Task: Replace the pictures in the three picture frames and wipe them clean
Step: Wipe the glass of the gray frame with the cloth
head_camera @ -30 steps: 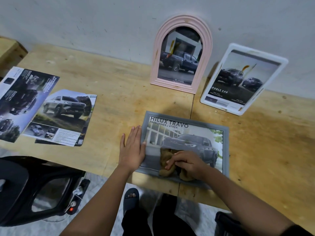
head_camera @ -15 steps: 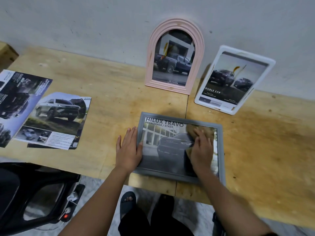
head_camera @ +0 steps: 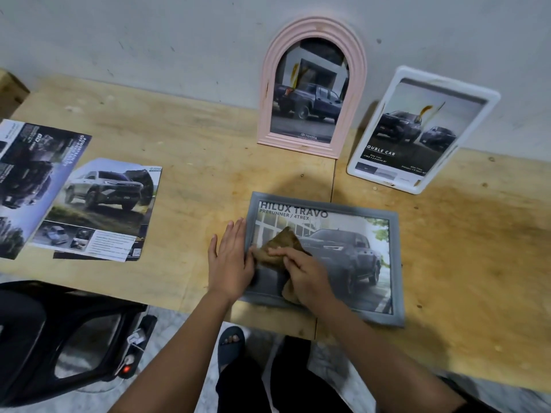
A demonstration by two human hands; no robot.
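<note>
Three frames in view; we start with the grey frame (head_camera: 395, 263), which lies flat, face up, at the near edge of the wooden surface (head_camera: 208, 150), holding a truck print headed "HILUX TRAVO". A brown cloth (head_camera: 283, 242) sits on the left part of its glass. The right hand (head_camera: 307, 277) has its grip closed on that cloth, fingers curled over it and pressing it to the glass. The left hand (head_camera: 229, 263) has its grip wide, fingers straight and together, palm down on the surface right at the frame's left border; the thumb side touches that border. Behind, a pink arched frame (head_camera: 267, 114) stands upright against the wall (head_camera: 149, 40), a dark pickup print inside. Just to its right, a white frame (head_camera: 377, 123) leans back against the wall, tilted, with a two-truck print. Well apart to the left, two loose brochure sheets lie flat: a silver-truck sheet (head_camera: 101, 210) overlapping a darker sheet (head_camera: 24, 180). Below the surface's edge we note a sandalled foot (head_camera: 231, 344) and a black plastic object (head_camera: 59, 338), type unclear.
</note>
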